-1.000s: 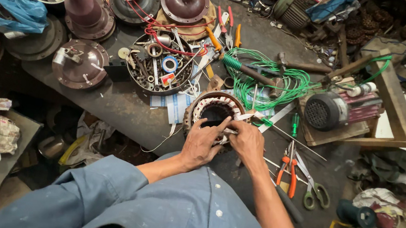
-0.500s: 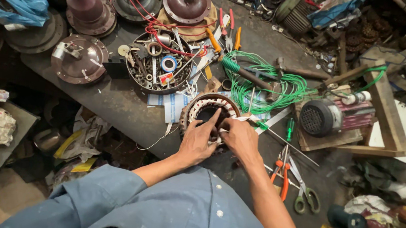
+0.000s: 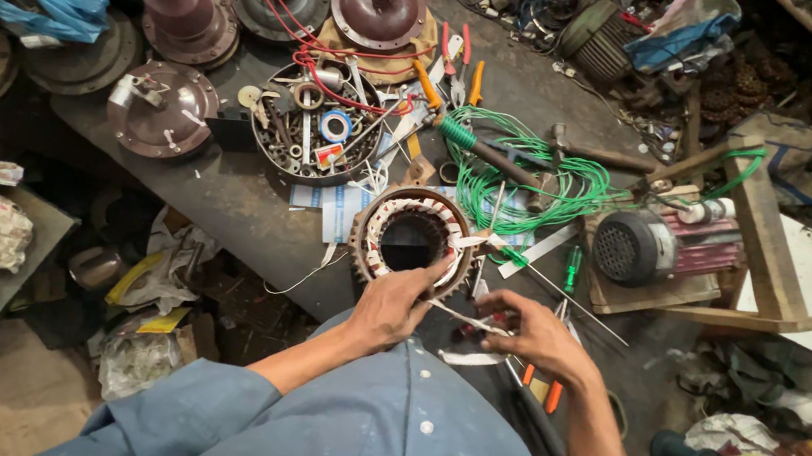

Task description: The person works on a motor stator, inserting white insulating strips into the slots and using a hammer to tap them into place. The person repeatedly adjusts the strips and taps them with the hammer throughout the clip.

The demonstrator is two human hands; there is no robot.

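Note:
A round fan motor stator [image 3: 412,240] with copper windings and white insulation strips lies on the dark workbench [image 3: 227,204]. My left hand [image 3: 393,307] rests against its near rim, fingers touching the winding. My right hand [image 3: 536,334] is drawn back to the right of the stator and pinches a thin white strip [image 3: 462,316] that runs toward my left hand. Under my right hand lie orange-handled pliers [image 3: 542,388].
A round tray of small parts [image 3: 321,124] sits behind the stator, with maroon fan covers [image 3: 159,110] to the left. Green wire coil [image 3: 522,175], a hammer [image 3: 600,156], a small grey motor on a wooden stand [image 3: 637,247] and a green screwdriver [image 3: 570,270] lie right.
My right hand has pulled away from the stator toward the right, drawing a white strip out with it. My left hand stays at the stator rim. The camera has shifted slightly.

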